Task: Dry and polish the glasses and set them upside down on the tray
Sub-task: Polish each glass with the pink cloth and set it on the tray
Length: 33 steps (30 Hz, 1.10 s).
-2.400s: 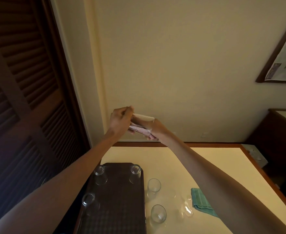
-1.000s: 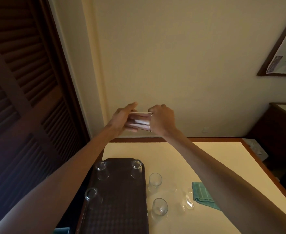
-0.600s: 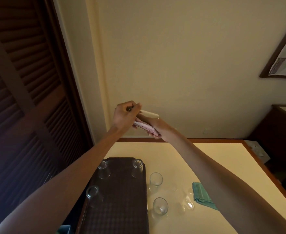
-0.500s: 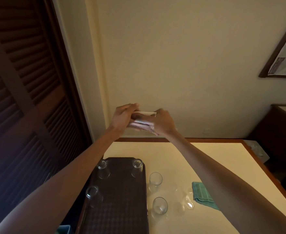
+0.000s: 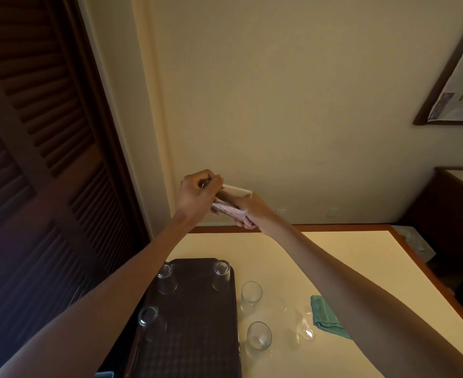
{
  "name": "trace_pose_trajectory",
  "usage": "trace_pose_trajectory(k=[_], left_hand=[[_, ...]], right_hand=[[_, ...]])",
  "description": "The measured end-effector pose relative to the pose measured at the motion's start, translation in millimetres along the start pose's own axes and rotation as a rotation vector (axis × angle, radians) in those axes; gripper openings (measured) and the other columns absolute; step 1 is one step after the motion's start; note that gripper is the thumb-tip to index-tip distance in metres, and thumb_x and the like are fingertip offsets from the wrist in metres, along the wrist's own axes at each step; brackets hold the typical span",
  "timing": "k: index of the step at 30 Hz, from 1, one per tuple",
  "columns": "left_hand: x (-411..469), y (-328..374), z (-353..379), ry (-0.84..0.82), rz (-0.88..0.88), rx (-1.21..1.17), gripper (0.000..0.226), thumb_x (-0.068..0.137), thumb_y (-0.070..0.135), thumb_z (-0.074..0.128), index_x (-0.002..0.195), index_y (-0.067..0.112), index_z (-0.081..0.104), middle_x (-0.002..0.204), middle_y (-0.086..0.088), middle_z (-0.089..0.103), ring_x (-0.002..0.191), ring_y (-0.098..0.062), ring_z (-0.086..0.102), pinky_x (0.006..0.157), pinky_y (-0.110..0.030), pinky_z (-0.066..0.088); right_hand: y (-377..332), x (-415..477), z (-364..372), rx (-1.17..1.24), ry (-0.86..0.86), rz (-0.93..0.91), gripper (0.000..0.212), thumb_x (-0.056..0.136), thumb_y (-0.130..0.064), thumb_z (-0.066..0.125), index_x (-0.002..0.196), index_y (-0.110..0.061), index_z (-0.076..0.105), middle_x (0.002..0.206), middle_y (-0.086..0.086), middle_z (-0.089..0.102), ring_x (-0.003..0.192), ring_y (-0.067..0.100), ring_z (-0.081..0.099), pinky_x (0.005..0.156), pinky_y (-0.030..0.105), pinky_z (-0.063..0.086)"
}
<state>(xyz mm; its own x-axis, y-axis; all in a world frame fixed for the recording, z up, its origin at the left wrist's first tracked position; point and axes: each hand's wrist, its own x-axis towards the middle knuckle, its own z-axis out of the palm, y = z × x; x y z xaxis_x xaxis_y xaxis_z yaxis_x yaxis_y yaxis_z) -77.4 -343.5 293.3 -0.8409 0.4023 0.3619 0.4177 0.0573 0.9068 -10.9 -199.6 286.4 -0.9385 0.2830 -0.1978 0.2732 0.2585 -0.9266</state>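
A dark louvred door fills the left side, from 7 to 11 o'clock, and a cream wall runs behind. On the cream-topped bench a dark tray lies at 6 o'clock. Three glasses stand upside down on it: one at the tray's 8 o'clock edge, one at its 11 o'clock corner and one at its 1 o'clock corner.

Above the bench's far edge the left hand is curled round the base end of the held glass, which lies on its side in the air. The right hand grips the mouth end at the glass's 4 o'clock. It seems to hold a pale pink cloth against the glass, though the dim light makes cloth and fingers hard to tell apart.

Just beside the tray at its 3 o'clock, two upright glasses stand on the bench, a far one and a near one. Wet patches shine beyond them, next to a folded teal cloth. A framed picture hangs at 2 o'clock.
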Motion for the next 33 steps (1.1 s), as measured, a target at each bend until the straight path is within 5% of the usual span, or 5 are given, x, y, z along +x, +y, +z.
trace_pose_trajectory(k=[5, 9, 16, 24, 33], left_hand=[[3.8, -1.1, 1.8, -0.115, -0.339, -0.244, 0.031, 0.103, 0.027, 0.058, 0.085, 0.006, 0.071, 0.081, -0.015, 0.071, 0.074, -0.026, 0.072, 0.059, -0.032, 0.058], [4.0, 0.4, 3.4, -0.086, -0.291, -0.151, 0.029, 0.102, 0.025, 0.059, 0.080, 0.008, 0.068, 0.077, -0.012, 0.066, 0.072, -0.027, 0.071, 0.053, -0.036, 0.059], [5.5, -0.2, 4.7, 0.044, 0.017, 0.024, 0.034, 0.101, 0.022, 0.057, 0.080, -0.003, 0.064, 0.076, -0.027, 0.058, 0.066, -0.035, 0.055, 0.062, -0.034, 0.045], [7.9, 5.2, 4.9, -0.163, -0.552, -0.325, 0.031, 0.104, 0.033, 0.055, 0.099, 0.007, 0.070, 0.096, -0.015, 0.076, 0.089, -0.027, 0.075, 0.077, -0.042, 0.064], [5.7, 0.3, 4.6, 0.007, -0.157, -0.091, 0.031, 0.106, 0.025, 0.050, 0.086, 0.006, 0.064, 0.068, 0.002, 0.066, 0.073, -0.020, 0.064, 0.066, -0.034, 0.055]], right_hand=[[-19.0, -9.8, -15.4, -1.148, 0.665, -0.690, 0.027, 0.051, -0.004, 0.073, 0.053, -0.019, 0.052, 0.046, 0.004, 0.051, 0.042, 0.024, 0.039, 0.049, 0.023, 0.022], [-2.2, 4.4, -16.6, -1.002, 0.653, -0.761, 0.026, 0.052, -0.010, 0.078, 0.054, -0.019, 0.054, 0.044, 0.003, 0.052, 0.042, 0.022, 0.032, 0.049, 0.020, 0.021], [-8.6, -4.9, -0.6, 0.012, -0.022, 0.080, 0.045, 0.094, -0.049, 0.058, 0.072, -0.011, 0.064, 0.047, -0.002, 0.058, 0.034, 0.013, 0.052, 0.030, 0.018, 0.034], [-37.2, -26.6, -16.5, -1.198, 0.481, -0.492, 0.013, 0.072, -0.007, 0.054, 0.072, -0.020, 0.054, 0.075, 0.011, 0.063, 0.073, 0.036, 0.059, 0.060, 0.030, 0.030], [-10.6, -4.0, -6.7, 0.095, -0.085, 0.241, 0.043, 0.098, -0.044, 0.054, 0.087, -0.004, 0.066, 0.055, 0.001, 0.061, 0.035, 0.007, 0.045, 0.030, 0.015, 0.029]])
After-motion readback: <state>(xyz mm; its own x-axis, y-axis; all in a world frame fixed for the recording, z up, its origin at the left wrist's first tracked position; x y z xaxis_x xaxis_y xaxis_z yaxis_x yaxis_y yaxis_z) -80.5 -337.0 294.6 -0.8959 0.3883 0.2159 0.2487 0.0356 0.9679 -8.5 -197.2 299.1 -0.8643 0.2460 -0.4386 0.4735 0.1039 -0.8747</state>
